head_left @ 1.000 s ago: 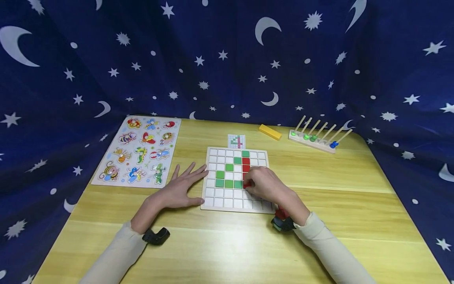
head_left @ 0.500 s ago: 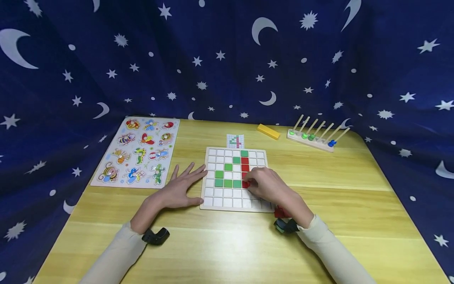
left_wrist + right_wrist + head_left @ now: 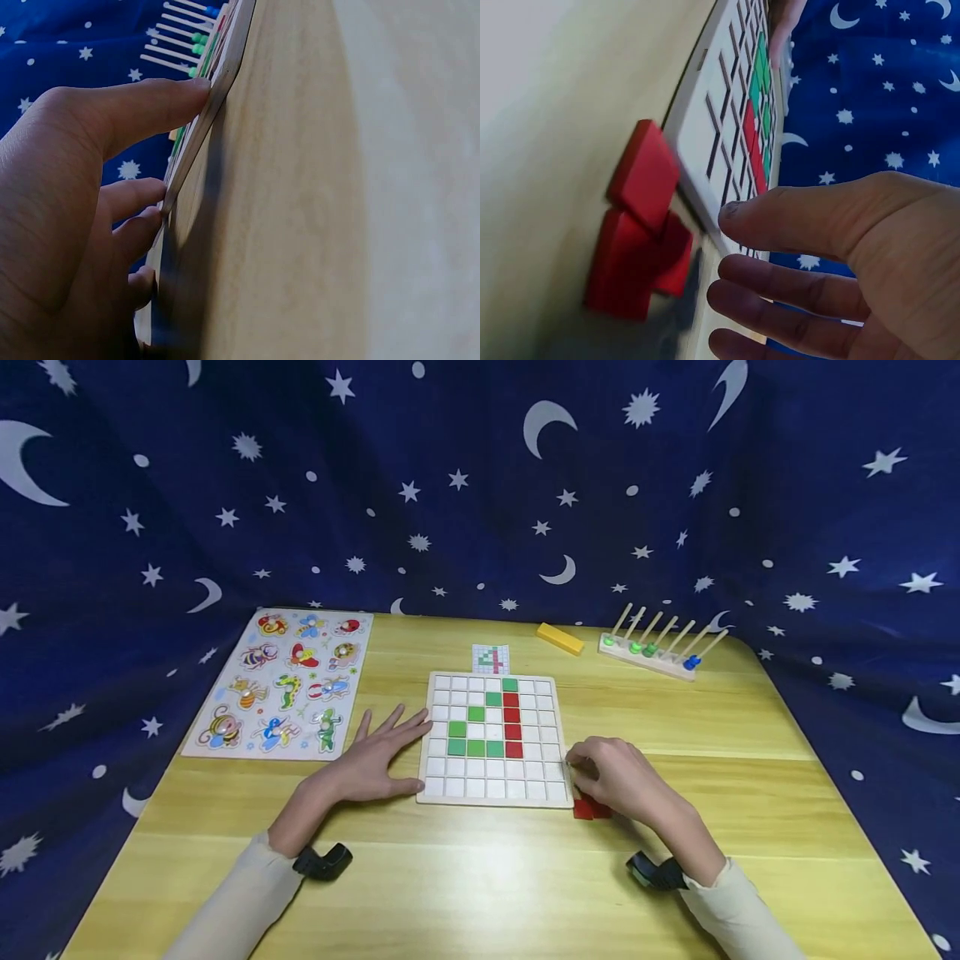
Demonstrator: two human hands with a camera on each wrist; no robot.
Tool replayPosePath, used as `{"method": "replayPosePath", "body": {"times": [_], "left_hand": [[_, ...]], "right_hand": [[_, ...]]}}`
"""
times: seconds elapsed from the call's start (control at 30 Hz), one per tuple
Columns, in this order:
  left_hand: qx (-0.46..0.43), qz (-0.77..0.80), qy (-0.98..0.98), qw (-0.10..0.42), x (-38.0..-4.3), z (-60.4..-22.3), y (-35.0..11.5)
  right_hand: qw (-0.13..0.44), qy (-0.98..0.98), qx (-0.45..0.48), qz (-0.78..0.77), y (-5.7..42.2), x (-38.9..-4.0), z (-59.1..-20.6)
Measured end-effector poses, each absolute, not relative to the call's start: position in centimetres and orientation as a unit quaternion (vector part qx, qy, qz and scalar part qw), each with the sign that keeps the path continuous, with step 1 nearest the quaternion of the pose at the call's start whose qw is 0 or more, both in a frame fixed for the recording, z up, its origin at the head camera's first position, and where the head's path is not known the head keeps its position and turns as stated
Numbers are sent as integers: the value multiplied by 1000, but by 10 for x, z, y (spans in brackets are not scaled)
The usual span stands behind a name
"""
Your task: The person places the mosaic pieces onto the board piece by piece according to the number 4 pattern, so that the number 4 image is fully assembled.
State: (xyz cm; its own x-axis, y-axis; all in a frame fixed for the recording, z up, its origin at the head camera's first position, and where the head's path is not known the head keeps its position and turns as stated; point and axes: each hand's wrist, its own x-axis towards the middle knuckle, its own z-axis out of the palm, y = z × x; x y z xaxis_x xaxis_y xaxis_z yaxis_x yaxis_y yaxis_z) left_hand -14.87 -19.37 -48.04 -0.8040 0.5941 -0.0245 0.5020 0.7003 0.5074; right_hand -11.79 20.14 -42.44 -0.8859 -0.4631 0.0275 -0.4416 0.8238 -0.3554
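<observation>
A white gridded board (image 3: 495,804) with a pale wooden frame lies in the middle of the table. Set into its cells are several green tiles (image 3: 476,748) and a column of red tiles (image 3: 512,715). My left hand (image 3: 366,768) rests at the board's left edge, fingers spread, thumb and fingertips touching the frame. To the right of the board is my right hand (image 3: 626,777), fingers loosely bent with nothing visible between them. Just below it, loose red tiles (image 3: 641,180) overlap in a small pile by the board's near right corner, partly hidden in the head view.
Behind the board lies a small pattern card (image 3: 491,658). A yellow block (image 3: 559,639) and a peg stand (image 3: 660,667) with beads are at the back right. A knobbed insect puzzle (image 3: 315,752) lies at left. A starry blue curtain (image 3: 450,552) surrounds the table.
My right hand has left the lowest red tile in the column and moved right and nearer, to the loose red tiles. The left hand has stayed at the board's edge.
</observation>
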Motion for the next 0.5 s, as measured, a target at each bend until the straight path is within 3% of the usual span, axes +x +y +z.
{"method": "replayPosePath", "body": {"times": [0.27,0.5], "left_hand": [[297,251,916,95,-148,-483,-195],[297,248,917,95,-148,-482,-195]], "right_hand": [[57,959,-224,-165,215,-112,-428],[42,960,-221,-170,216,-119,-431]]}}
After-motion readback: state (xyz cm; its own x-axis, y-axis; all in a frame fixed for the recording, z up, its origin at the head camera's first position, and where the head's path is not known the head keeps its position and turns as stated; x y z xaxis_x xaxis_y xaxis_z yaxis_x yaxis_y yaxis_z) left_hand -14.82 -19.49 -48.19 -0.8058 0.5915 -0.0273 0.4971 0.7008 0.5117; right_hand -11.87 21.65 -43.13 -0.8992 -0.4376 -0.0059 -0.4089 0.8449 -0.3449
